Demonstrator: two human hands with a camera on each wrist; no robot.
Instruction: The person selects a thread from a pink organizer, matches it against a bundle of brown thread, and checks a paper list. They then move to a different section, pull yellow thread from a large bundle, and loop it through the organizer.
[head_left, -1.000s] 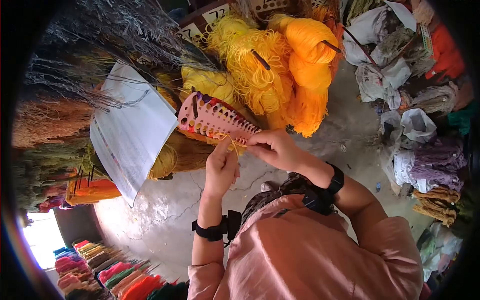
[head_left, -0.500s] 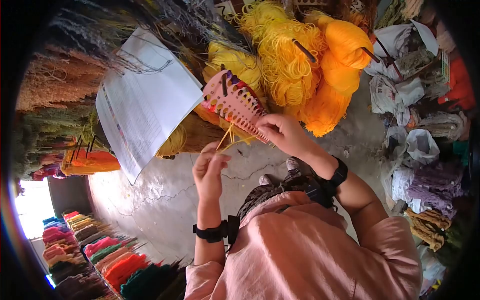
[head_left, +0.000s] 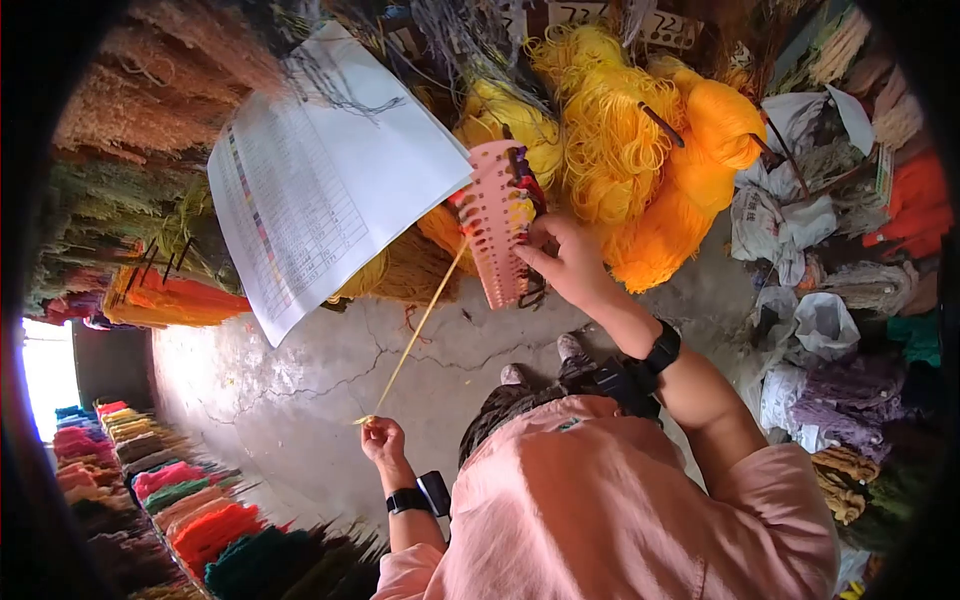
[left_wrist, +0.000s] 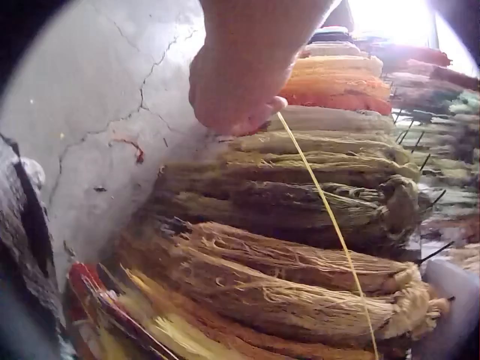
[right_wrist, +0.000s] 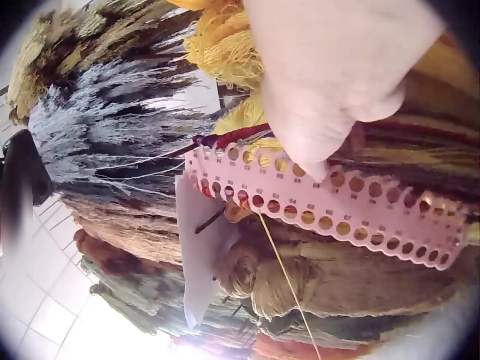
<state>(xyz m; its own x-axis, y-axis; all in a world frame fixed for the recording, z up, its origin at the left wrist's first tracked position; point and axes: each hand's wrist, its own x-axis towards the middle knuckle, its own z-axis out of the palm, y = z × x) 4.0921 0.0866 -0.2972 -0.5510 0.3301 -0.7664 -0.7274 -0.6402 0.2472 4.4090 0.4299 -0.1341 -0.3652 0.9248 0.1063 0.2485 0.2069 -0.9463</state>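
Note:
The right hand [head_left: 570, 262] pinches the edge of a pink card with rows of holes [head_left: 492, 225], dark and coloured threads bunched along its side. In the right wrist view the thumb lies on the numbered pink card [right_wrist: 360, 206]. A yellow thread [head_left: 425, 318] runs taut from a hole in the card down to the left hand [head_left: 383, 442], which pinches its end low over the floor. From the left hand [left_wrist: 240, 75] in the left wrist view, the same yellow thread [left_wrist: 328, 206] stretches down to the frame's lower edge.
A printed sheet [head_left: 300, 180] hangs left of the card. Yellow skeins [head_left: 610, 130] and orange ones [head_left: 690, 170] hang from rods behind it. Bagged yarn [head_left: 785, 220] lies at the right, coloured bundles [head_left: 205, 530] at the lower left. The floor [head_left: 300, 370] is cracked concrete.
The left hand has moved down and away from the card, drawing the yellow thread out long and straight. In the right hand, the card has turned more upright.

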